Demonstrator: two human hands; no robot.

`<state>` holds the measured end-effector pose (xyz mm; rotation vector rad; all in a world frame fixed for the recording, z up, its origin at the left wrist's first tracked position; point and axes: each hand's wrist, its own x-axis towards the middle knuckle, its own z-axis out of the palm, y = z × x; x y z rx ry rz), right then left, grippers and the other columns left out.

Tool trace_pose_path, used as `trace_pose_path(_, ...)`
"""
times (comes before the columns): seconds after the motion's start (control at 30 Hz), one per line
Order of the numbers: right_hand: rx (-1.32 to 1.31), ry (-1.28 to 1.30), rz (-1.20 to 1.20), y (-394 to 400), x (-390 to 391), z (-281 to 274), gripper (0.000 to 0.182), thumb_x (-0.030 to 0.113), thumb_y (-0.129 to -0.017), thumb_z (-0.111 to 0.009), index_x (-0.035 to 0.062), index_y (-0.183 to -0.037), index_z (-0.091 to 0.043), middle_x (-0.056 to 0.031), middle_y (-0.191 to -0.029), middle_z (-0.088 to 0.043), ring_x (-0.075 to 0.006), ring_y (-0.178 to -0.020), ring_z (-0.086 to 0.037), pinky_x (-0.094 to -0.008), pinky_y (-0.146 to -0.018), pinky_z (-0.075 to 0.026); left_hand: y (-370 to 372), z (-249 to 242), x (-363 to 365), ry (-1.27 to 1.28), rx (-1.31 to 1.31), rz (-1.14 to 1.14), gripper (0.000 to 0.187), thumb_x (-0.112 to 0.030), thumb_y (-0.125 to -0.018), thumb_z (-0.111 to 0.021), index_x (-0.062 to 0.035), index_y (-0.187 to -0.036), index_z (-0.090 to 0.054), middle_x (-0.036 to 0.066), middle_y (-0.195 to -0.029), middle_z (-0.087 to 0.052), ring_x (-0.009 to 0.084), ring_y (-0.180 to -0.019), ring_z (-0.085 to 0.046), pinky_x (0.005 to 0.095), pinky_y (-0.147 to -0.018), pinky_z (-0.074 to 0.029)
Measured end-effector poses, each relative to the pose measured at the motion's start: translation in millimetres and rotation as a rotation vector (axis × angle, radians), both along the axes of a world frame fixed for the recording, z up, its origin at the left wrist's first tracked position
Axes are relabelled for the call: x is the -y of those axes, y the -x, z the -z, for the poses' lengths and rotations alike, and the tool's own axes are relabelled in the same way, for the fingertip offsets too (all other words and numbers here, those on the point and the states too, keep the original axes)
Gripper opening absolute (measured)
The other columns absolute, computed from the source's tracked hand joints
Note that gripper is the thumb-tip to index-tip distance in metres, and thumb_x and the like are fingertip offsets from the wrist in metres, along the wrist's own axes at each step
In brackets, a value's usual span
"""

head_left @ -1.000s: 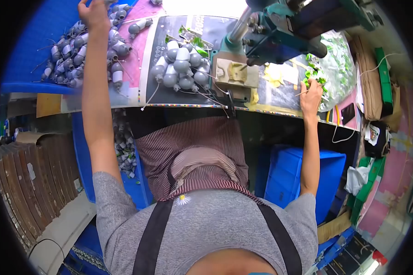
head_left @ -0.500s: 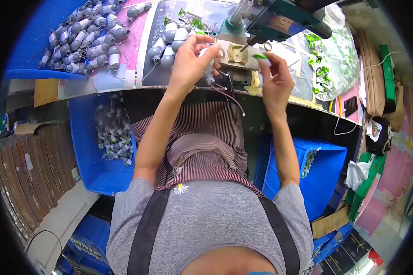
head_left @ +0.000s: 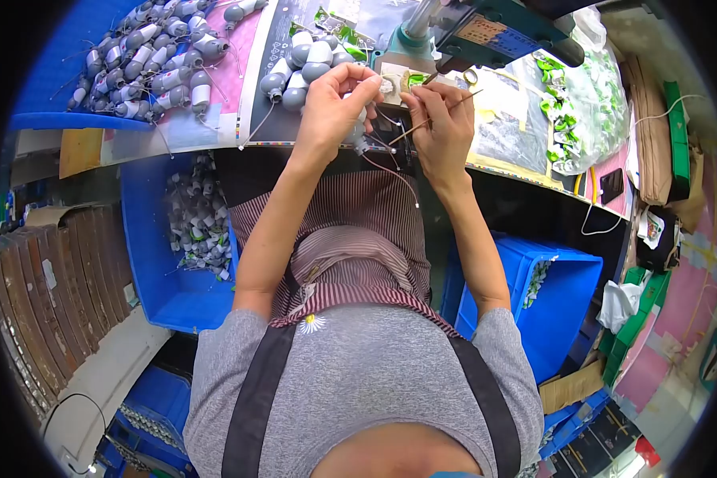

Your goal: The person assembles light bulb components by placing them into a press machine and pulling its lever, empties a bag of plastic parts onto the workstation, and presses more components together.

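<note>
My left hand (head_left: 336, 111) is closed round a grey and white part (head_left: 359, 137) with thin wires, most of it hidden by the fingers. Close beside it, my right hand (head_left: 440, 123) is pinched at the machine's small plate (head_left: 393, 83), holding a thin brown stick (head_left: 410, 130) that slants down to the left. A small green piece (head_left: 417, 79) lies at the plate, just above the right fingertips. The green machine (head_left: 410, 41) stands directly beyond both hands. Several grey and white parts (head_left: 318, 54) lie left of the plate.
A blue tray (head_left: 40, 120) of wired grey parts is at the upper left. A plastic bag (head_left: 601, 111), green pieces (head_left: 560, 123) and a phone (head_left: 611, 185) lie on the right of the bench. Blue bins (head_left: 185, 307) (head_left: 570, 319) stand below, either side.
My right hand has moved left to the plate, and the green piece that was by its fingers is now at the plate. The brown stick now shows clearly. My left hand has hardly moved.
</note>
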<state>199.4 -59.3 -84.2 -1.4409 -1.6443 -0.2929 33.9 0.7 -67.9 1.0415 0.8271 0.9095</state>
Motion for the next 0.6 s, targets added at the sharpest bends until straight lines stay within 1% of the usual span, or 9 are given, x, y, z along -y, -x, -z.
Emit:
trace_pose_path(0.1, 0.029, -0.01, 0.0, -14, 8, -10, 0.008, 0.008, -0.086, -0.069, 0.0072, -0.093, -0.067, -0.0075, -0.09, -0.064, -0.0276, -0.081, -0.059, -0.0404, -0.073, -0.046, -5, -6, 3, -0.054, -0.064, -0.07, 0.02, -0.02, -0.094, -0.07, -0.0011, -0.101, -0.069, 0.001, -0.076, -0.065, 0.0054, -0.058, -0.055, 0.0211, -0.049, -0.047)
trace_pose_path(0.13, -0.021, 0.018, -0.008, -20, 13, -20, 0.01, 0.009, -0.088, -0.063, 0.006, -0.096, -0.068, -0.0091, -0.092, -0.066, -0.0286, -0.081, -0.059, -0.0403, -0.073, -0.045, -7, -4, 2, -0.081, -0.096, -0.083, 0.02, -0.02, -0.093, -0.071, -0.001, -0.101, -0.07, 0.0, -0.074, -0.064, 0.0051, -0.057, -0.054, 0.0209, -0.049, -0.045)
trace_pose_path(0.17, -0.111, 0.054, 0.058, -30, 11, -19, 0.013, 0.011, -0.094, -0.058, 0.0017, -0.097, -0.067, -0.0091, -0.091, -0.066, -0.0236, -0.075, -0.058, -0.0378, -0.069, -0.045, -8, -1, 1, -0.105, -0.13, -0.096, 0.021, -0.02, -0.093, -0.072, -0.0009, -0.101, -0.071, 0.0, -0.073, -0.063, 0.0048, -0.056, -0.053, 0.0206, -0.049, -0.044)
trace_pose_path(0.23, -0.573, 0.165, 0.076, -58, 8, -29, 0.021, 0.016, -0.1, -0.055, -0.0015, -0.097, -0.066, -0.006, -0.086, -0.065, -0.0144, -0.072, -0.056, -0.0319, -0.065, -0.045, -8, 1, 2, -0.108, -0.176, -0.107, 0.022, -0.021, -0.091, -0.074, -0.0008, -0.1, -0.072, -0.001, -0.07, -0.061, 0.0044, -0.054, -0.051, 0.0203, -0.048, -0.042)
trace_pose_path(0.3, -0.772, 0.244, 0.076, -85, -5, -30, 0.025, 0.02, -0.102, -0.056, -0.0021, -0.097, -0.066, -0.0019, -0.08, -0.063, -0.0068, -0.07, -0.054, -0.0244, -0.063, -0.044, -11, -3, 3, -0.069, -0.19, -0.105, 0.022, -0.02, -0.09, -0.075, -0.0008, -0.099, -0.073, -0.002, -0.069, -0.06, 0.004, -0.052, -0.05, 0.0203, -0.048, -0.041)
trace_pose_path(0.33, -0.886, 0.289, -0.056, -108, -11, -18, 0.022, 0.021, -0.099, -0.063, -0.0009, -0.098, -0.067, -0.002, -0.081, -0.064, -0.0053, -0.071, -0.056, -0.0209, -0.063, -0.044, -11, -1, 3, -0.045, -0.153, -0.079, 0.022, -0.02, -0.09, -0.076, -0.0003, -0.099, -0.073, -0.002, -0.071, -0.061, 0.0039, -0.056, -0.052, 0.0203, -0.051, -0.043)
trace_pose_path(0.37, -0.871, 0.337, -0.017, -113, -16, -18, 0.023, 0.022, -0.098, -0.067, -0.0008, -0.094, -0.068, -0.0019, -0.077, -0.065, -0.0059, -0.066, -0.055, -0.0209, -0.059, -0.044, -13, -2, 5, -0.056, -0.151, -0.076, 0.022, -0.02, -0.09, -0.076, -0.0001, -0.1, -0.073, -0.002, -0.072, -0.062, 0.0039, -0.057, -0.053, 0.0203, -0.051, -0.044)
trace_pose_path(0.43, -0.849, 0.4, -0.001, -126, -22, -15, 0.028, 0.027, -0.098, -0.066, 0.0012, -0.088, -0.069, -0.0001, -0.07, -0.064, -0.0056, -0.06, -0.053, -0.022, -0.056, -0.042, -14, -6, 9, -0.079, -0.152, -0.076, 0.023, -0.02, -0.09, -0.076, 0.0002, -0.1, -0.073, -0.001, -0.074, -0.063, 0.0038, -0.06, -0.054, 0.0202, -0.053, -0.045)
trace_pose_path(0.6, -0.549, 0.35, 0.136, -128, -38, 3, 0.036, 0.032, -0.101, -0.061, 0.0019, -0.082, -0.067, -0.0026, -0.063, -0.063, -0.0086, -0.056, -0.053, -0.0275, -0.055, -0.043, -12, -4, 11, -0.105, -0.175, -0.043, 0.019, -0.017, -0.09, -0.075, -0.0015, -0.101, -0.074, -0.002, -0.077, -0.064, 0.0027, -0.062, -0.054, 0.0191, -0.053, -0.046)
